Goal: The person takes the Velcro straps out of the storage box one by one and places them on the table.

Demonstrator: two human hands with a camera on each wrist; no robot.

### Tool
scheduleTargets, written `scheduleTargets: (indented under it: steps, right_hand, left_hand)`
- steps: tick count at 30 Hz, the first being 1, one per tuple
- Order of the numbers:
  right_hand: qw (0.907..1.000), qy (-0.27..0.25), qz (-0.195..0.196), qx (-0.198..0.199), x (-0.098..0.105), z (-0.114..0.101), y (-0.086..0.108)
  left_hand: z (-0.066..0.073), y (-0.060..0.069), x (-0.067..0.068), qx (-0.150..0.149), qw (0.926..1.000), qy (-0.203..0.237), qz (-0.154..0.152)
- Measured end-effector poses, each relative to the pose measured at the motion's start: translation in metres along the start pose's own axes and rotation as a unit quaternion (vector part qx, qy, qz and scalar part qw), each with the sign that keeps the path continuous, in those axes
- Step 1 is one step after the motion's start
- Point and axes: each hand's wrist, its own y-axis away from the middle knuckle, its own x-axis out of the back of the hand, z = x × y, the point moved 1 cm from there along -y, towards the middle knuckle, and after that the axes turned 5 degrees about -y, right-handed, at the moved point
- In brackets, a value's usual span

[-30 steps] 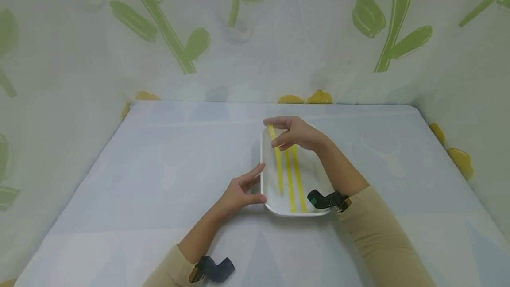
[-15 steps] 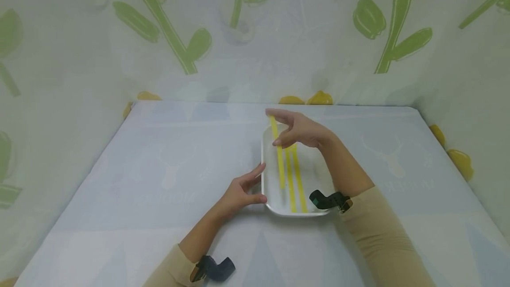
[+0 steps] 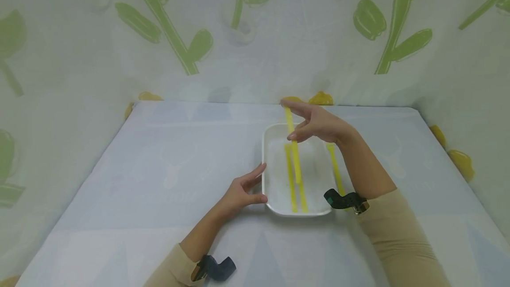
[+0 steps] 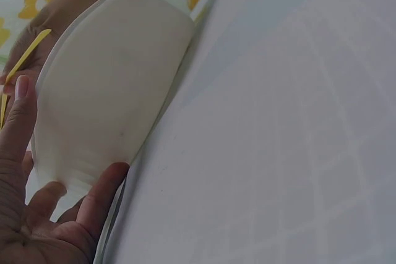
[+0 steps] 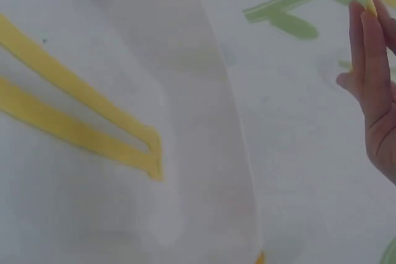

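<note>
My left hand [image 3: 241, 194] touches the left wall of a white rectangular tray [image 3: 275, 210]; thumb and fingers spread along its outside. In the left wrist view my fingertips [image 4: 114, 177] rest low on the tray's wall. My right hand [image 3: 318, 123] pinches a long thin yellow strip [image 3: 295, 158] above the tray. It hangs down at a slant, its upper end near my extended forefinger. Two more yellow strips [image 3: 290, 176] lie lengthwise inside the tray, one partly hidden behind the held strip. In the right wrist view two yellow strips [image 5: 93, 134] converge at one end.
Another yellow strip [image 3: 336, 169] lies outside the tray at its right, partly hidden by my wrist camera [image 3: 344, 199]. A pale patterned cloth covers the table [image 3: 179, 145]. Behind its far edge stands a curtain [image 3: 303, 34] with green plant prints.
My right hand has lifted the yellow strip and carried it rightward and away from me. The strip right of the tray has come into view. My left hand stays on the tray.
</note>
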Motion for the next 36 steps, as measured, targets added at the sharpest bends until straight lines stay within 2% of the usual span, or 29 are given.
scheduleTargets:
  steps: [7, 18, 28, 36]
  right_hand:
    - [0.9996, 0.014, 0.023, -0.006, 0.011, -0.002, 0.013]
    - [0.9986, 0.008, 0.048, -0.022, 0.031, 0.003, 0.042]
    - [0.9917, 0.06, 0.106, -0.042, 0.048, 0.002, 0.073]
    - [0.9855, 0.085, 0.132, -0.065, 0.06, 0.01, 0.093]
  left_hand:
    - [0.001, 0.0, 0.002, 0.004, 0.9999, -0.012, 0.005]
    - [0.002, 0.0, 0.001, 0.012, 0.9997, -0.018, 0.011]
    - [0.001, 0.0, 0.001, 0.017, 0.9998, -0.01, 0.008]
    - [0.0, 0.0, 0.002, 0.02, 0.9997, -0.007, 0.01]
